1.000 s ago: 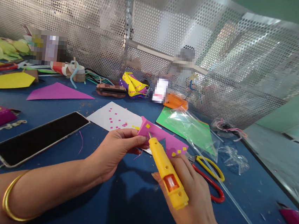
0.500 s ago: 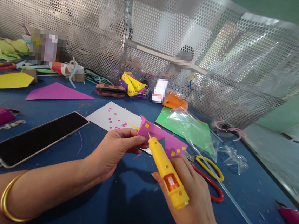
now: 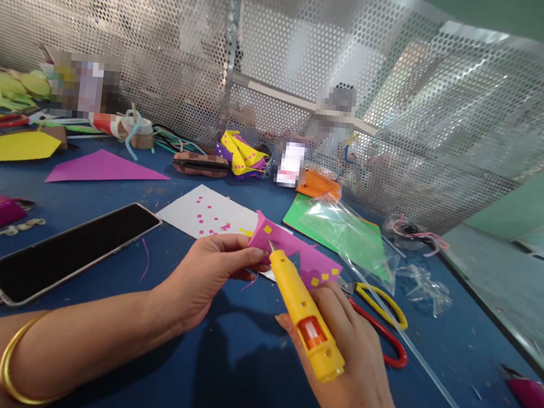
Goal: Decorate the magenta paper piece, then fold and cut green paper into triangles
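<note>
Between thumb and fingers, my left hand (image 3: 215,269) pinches the left end of a folded purple paper piece (image 3: 284,241) dotted with small yellow squares. My right hand (image 3: 348,339) is wrapped around a yellow hot glue gun (image 3: 294,296). The gun's thin nozzle points up and left, right at the purple paper near my left fingertips; whether it touches cannot be made out. Behind the paper lies a white sheet (image 3: 182,211) scattered with tiny pink squares. Scissors (image 3: 380,304) with one yellow and one red handle loop rest just right of my right hand.
A phone (image 3: 75,252) lies at left. Behind are purple paper (image 3: 105,169), yellow paper (image 3: 15,146), a brown pencil case (image 3: 201,164) and a yellow-purple paper craft (image 3: 241,155). Green sheets (image 3: 346,237) under clear plastic lie at right. A perforated metal screen (image 3: 286,51) closes the back.
</note>
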The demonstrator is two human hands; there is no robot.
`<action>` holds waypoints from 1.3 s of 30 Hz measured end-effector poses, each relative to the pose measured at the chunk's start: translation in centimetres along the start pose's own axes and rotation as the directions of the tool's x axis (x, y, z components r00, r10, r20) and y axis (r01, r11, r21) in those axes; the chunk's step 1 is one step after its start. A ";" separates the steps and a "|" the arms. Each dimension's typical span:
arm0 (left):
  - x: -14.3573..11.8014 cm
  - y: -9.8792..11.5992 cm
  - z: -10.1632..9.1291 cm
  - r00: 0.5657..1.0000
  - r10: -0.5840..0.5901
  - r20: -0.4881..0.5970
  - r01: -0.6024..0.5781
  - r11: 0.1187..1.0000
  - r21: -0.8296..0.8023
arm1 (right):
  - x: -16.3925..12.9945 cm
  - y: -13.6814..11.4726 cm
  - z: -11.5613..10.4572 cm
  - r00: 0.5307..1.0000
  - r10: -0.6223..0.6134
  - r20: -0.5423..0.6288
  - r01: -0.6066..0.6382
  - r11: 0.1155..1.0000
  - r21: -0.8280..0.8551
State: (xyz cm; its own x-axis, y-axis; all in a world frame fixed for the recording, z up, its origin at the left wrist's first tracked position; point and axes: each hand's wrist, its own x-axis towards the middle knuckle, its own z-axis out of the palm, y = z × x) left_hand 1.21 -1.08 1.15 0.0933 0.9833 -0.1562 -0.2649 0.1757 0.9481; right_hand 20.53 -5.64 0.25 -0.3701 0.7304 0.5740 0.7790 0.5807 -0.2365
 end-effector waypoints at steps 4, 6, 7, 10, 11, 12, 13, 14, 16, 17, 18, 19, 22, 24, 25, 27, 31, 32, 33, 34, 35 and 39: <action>0.0 0.0 0.0 1.000 -0.005 -0.006 0.005 1.000 -0.007 | 0.0 0.0 0.0 1.000 -0.003 0.002 0.003 1.000 0.004; 0.1 0.1 0.0 1.000 -0.006 -0.014 0.006 1.000 -0.011 | 0.1 -0.1 -0.1 1.000 0.005 0.001 -0.005 1.000 0.003; 0.0 0.2 0.0 1.000 -0.007 -0.019 0.007 1.000 -0.014 | 0.1 -0.1 -0.1 1.000 0.006 -0.001 -0.006 1.000 -0.001; 0.0 0.2 0.1 1.000 -0.011 -0.027 0.010 1.000 -0.012 | 0.1 -0.1 -0.1 1.000 0.009 -0.003 -0.009 1.000 -0.006; 0.0 0.2 0.1 1.000 -0.010 -0.026 0.010 1.000 -0.011 | 0.1 -0.1 -0.1 1.000 0.012 0.001 -0.012 1.000 -0.001; 0.0 0.2 0.1 1.000 -0.010 -0.024 0.009 1.000 -0.010 | 0.1 -0.1 -0.1 1.000 0.014 0.004 -0.014 1.000 0.005; 0.0 0.2 0.1 1.000 -0.010 -0.022 0.010 1.000 -0.009 | 0.1 0.0 -0.1 1.000 0.013 0.003 -0.013 1.000 0.007; 0.0 0.2 0.0 1.000 -0.011 -0.020 0.011 1.000 -0.009 | 0.0 0.0 0.0 1.000 0.010 0.005 -0.010 1.000 0.005; 0.0 0.2 0.0 1.000 -0.015 -0.018 0.014 1.000 -0.009 | -0.1 0.1 0.0 1.000 -0.002 0.014 0.002 1.000 -0.005; 0.0 0.1 0.0 1.000 -0.017 -0.016 0.016 1.000 -0.008 | -0.1 0.1 0.1 1.000 -0.006 0.020 0.006 1.000 -0.007; 0.0 0.1 0.0 1.000 -0.019 -0.015 0.019 1.000 -0.007 | -0.1 0.1 0.1 1.000 -0.008 0.025 0.008 1.000 -0.005; 0.0 0.0 0.0 1.000 -0.020 -0.014 0.020 1.000 -0.004 | -0.2 0.1 0.1 1.000 -0.008 0.026 0.008 1.000 -0.001; 0.1 0.0 0.1 1.000 -0.024 -0.015 0.024 1.000 0.004 | -0.2 0.2 0.1 1.000 -0.013 0.005 0.013 1.000 0.004; 0.1 0.0 0.1 1.000 -0.023 -0.018 0.023 1.000 0.007 | -0.2 0.2 0.1 1.000 -0.024 -0.018 0.024 1.000 -0.003; 0.1 0.0 0.1 1.000 -0.021 -0.020 0.021 1.000 0.006 | -0.1 0.2 0.1 0.999 -0.028 -0.027 0.027 1.000 -0.008; 0.1 0.1 0.2 1.000 -0.015 -0.025 0.016 1.000 0.002 | -0.1 0.1 0.0 0.999 -0.025 -0.032 0.025 1.000 -0.011; 0.1 0.2 0.1 1.000 -0.008 -0.023 0.008 1.000 -0.004 | 0.0 0.0 -0.1 1.000 -0.004 -0.017 0.004 1.000 -0.002; 0.2 0.2 0.1 1.000 -0.008 -0.022 0.008 1.000 -0.005 | 0.0 0.0 -0.1 1.000 -0.004 -0.013 0.004 1.000 0.001; 0.2 0.2 0.1 1.000 -0.010 -0.023 0.009 1.000 -0.006 | 0.0 0.0 -0.1 1.000 -0.005 -0.011 0.005 1.000 0.003; 0.2 0.2 0.1 1.000 -0.011 -0.026 0.011 1.000 -0.007 | 0.0 0.0 -0.1 1.000 -0.007 -0.010 0.007 1.000 0.006; 0.2 0.1 0.1 1.000 -0.012 -0.028 0.012 1.000 -0.007 | 0.0 0.0 -0.1 1.000 -0.008 -0.008 0.008 1.000 0.009; 0.2 0.1 0.1 1.000 -0.020 -0.023 0.020 1.000 0.004 | 0.0 0.0 -0.1 1.000 -0.005 -0.002 0.005 1.000 0.007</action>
State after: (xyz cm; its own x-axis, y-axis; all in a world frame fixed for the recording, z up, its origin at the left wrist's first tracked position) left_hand 1.28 -0.92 1.21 0.0764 0.9805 -0.1812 -0.2588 0.1950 0.9460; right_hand 20.58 -5.69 0.35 -0.3730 0.7266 0.5770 0.7736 0.5869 -0.2390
